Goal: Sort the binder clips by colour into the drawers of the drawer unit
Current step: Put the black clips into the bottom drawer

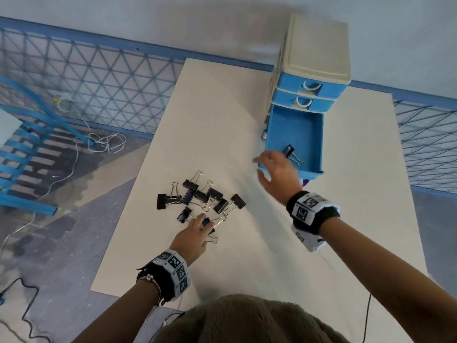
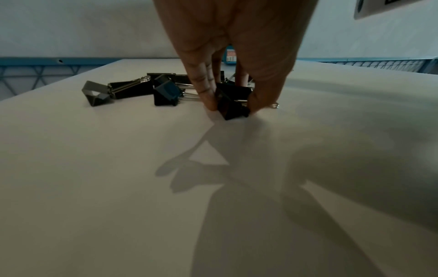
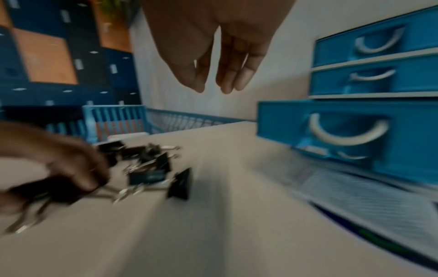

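Note:
Several black binder clips point(image 1: 201, 196) lie in a loose pile on the cream board point(image 1: 222, 115). My left hand point(image 1: 197, 230) pinches one black clip point(image 2: 233, 104) at the pile's near edge, fingers on one side and thumb on the other, the clip still touching the board. The blue drawer unit point(image 1: 311, 70) stands at the back right, its third drawer point(image 1: 296, 129) pulled out with one black clip point(image 1: 291, 153) inside. My right hand point(image 1: 274, 172) hovers at that drawer's front left corner, fingers straight and holding nothing point(image 3: 213, 88).
The unit's two upper drawers point(image 1: 309, 91) are closed. A blue wire fence point(image 1: 99, 78) runs behind the board, with white cables point(image 1: 103, 142) on the floor to the left. A blue slatted rack point(image 1: 24, 154) stands at far left.

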{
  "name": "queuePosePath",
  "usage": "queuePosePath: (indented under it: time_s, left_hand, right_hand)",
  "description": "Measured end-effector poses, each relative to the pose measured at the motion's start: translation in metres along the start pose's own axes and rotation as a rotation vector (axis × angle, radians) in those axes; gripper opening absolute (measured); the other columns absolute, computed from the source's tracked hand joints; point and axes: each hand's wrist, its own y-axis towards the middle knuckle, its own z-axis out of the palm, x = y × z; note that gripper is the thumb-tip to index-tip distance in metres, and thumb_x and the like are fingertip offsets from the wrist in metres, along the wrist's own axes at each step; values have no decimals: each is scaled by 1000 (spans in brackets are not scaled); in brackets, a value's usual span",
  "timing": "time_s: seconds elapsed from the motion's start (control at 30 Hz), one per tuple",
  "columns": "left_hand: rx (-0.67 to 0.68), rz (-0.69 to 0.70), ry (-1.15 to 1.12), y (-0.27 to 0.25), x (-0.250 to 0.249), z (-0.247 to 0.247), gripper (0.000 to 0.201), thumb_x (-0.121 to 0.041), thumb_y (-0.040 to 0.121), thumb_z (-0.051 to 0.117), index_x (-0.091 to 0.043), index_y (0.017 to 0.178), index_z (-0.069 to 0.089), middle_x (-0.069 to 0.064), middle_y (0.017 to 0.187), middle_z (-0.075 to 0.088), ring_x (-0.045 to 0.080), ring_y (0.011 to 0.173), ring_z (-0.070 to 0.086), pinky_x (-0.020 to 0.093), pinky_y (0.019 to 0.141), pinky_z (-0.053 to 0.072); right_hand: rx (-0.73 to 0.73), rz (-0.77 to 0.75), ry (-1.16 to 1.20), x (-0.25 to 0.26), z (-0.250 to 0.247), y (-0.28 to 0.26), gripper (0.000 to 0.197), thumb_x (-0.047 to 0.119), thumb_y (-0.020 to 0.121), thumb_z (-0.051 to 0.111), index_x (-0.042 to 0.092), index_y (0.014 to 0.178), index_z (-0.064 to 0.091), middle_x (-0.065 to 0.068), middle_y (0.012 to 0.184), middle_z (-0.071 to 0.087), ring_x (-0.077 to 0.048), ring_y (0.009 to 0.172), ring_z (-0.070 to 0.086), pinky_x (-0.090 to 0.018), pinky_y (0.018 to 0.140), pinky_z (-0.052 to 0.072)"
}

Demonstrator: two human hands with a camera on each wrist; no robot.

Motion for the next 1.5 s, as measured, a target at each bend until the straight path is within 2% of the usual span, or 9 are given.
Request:
queuePosePath:
  time_s: [0.1, 0.2, 0.3, 0.4, 0.57, 0.63, 0.8, 1.13, 1.5]
  left_hand:
    - [4, -5, -29, -3, 1, 2, 53, -1, 84, 43, -18, 134, 34, 10, 144, 27, 24, 127, 35, 35, 80, 54]
    - [5, -35, -37, -7, 4, 7, 56, -1, 85, 43, -18, 136, 29, 8, 146, 23, 21, 132, 30, 35, 83, 53]
    - [-83, -10, -33, -11, 9, 12, 60, 0, 74, 61, -14, 129, 41, 7, 133, 45, 20, 121, 48, 25, 68, 56]
    - [-9, 25, 71, -14, 11, 13, 72, -13, 38, 85, -20, 104, 57, -5, 93, 68, 10, 81, 67, 11, 40, 48]
    - [-43, 29, 65, -14, 10, 13, 71, -18, 34, 86, -24, 95, 52, -11, 83, 67, 5, 62, 62, 8, 31, 37]
    - [-94, 28, 33, -18, 8, 8, 66, -18, 42, 84, -23, 99, 51, -9, 88, 65, 7, 69, 62, 8, 36, 39]
    - [-40, -58, -208, -22, 10, 6, 45, -9, 82, 50, -13, 125, 41, 7, 126, 45, 24, 111, 47, 36, 76, 51]
    - [-176, -250, -452, -21, 12, 2, 39, -10, 82, 53, -14, 120, 49, 9, 128, 41, 29, 87, 61, 31, 76, 47]
    - [-151, -134, -340, 0, -9, 9, 36, -10, 83, 50, -11, 119, 47, 10, 122, 45, 28, 93, 57, 32, 71, 49]
  right_hand:
    - [246, -139, 5, 24, 29, -16, 35, -3, 76, 62, 4, 110, 60, -24, 110, 60, -36, 87, 62, -40, 73, 50]
    - [572, -79, -145, 31, 54, -24, 55, 6, 85, 53, 9, 136, 34, -16, 145, 33, -32, 122, 42, -41, 94, 39]
    - [702, -34, -225, 26, 67, -29, 63, 5, 87, 50, 11, 142, 19, -8, 152, 21, -28, 129, 34, -38, 100, 33]
    - [681, 12, -199, 18, 74, -35, 55, -1, 89, 43, 9, 140, 25, -10, 146, 32, -31, 120, 42, -39, 93, 38]
    - [535, 167, -30, 7, 65, -50, 42, 9, 87, 49, 6, 128, 43, -17, 124, 48, -36, 101, 54, -42, 81, 49]
    - [423, 224, 88, 7, 59, -57, 42, 14, 83, 57, 8, 124, 48, -15, 114, 52, -32, 92, 58, -41, 79, 51]
    - [281, 263, 233, 37, 64, -49, 42, 22, 81, 63, 11, 119, 52, -10, 106, 53, -26, 88, 59, -33, 78, 47]
    - [456, 255, 38, 70, 101, -38, 28, 19, 85, 57, 8, 110, 53, -15, 114, 44, -31, 97, 51, -39, 78, 49]
    - [453, 339, 99, 49, 84, -58, 27, 11, 81, 62, 5, 107, 58, -14, 114, 47, -31, 98, 52, -36, 82, 47]
